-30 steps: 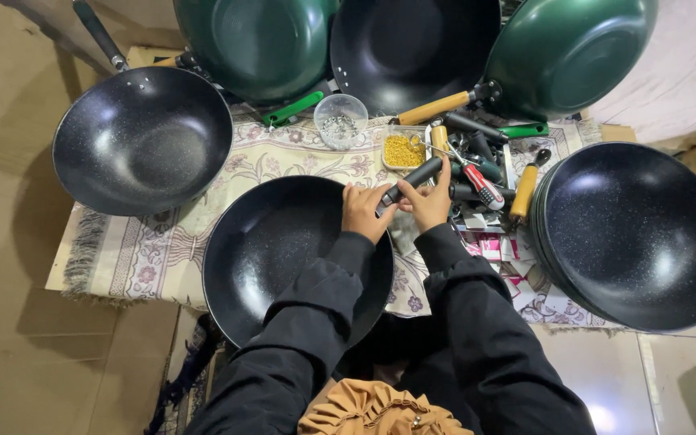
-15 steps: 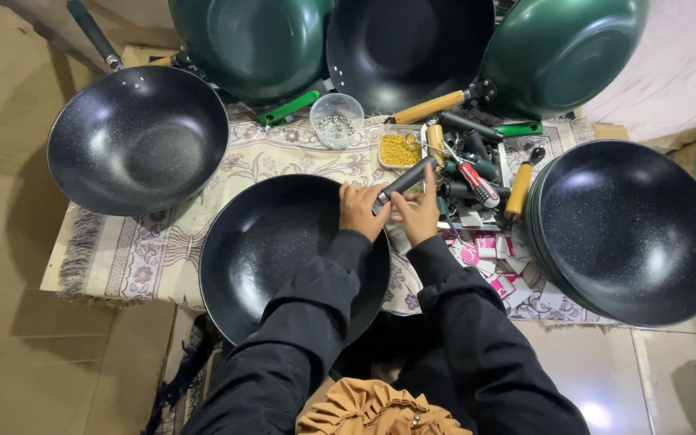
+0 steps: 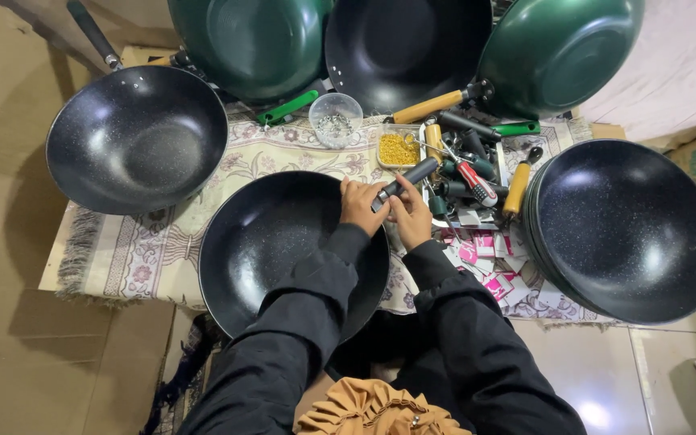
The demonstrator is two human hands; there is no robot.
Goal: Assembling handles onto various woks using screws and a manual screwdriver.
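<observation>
Table point(image 3: 138, 258) with patterned cloth, ringed by woks: speckled black wok point(image 3: 134, 137) far left, stack of black woks point(image 3: 626, 229) right, two green woks point(image 3: 251, 40) and point(image 3: 557, 48) plus another black one point(image 3: 404, 48) along the back. Centre: black pan point(image 3: 271, 250) directly under the hands. Loose wooden and dark handles point(image 3: 461, 153), a red-handled screwdriver point(image 3: 473, 179), pink paper bits right of the hands. Small stuff: clear cup of screws point(image 3: 336, 119), tray of yellow hardware point(image 3: 399, 149).

Grip: left hand point(image 3: 360, 205) and right hand point(image 3: 412, 217) are both clenched around the dark handle point(image 3: 406, 177) at the pan's upper-right rim. Handle's long axis runs diagonally, up-right away from the pan, free end toward the tray. Hands side by side on its lower end; left one sits nearer the pan.
</observation>
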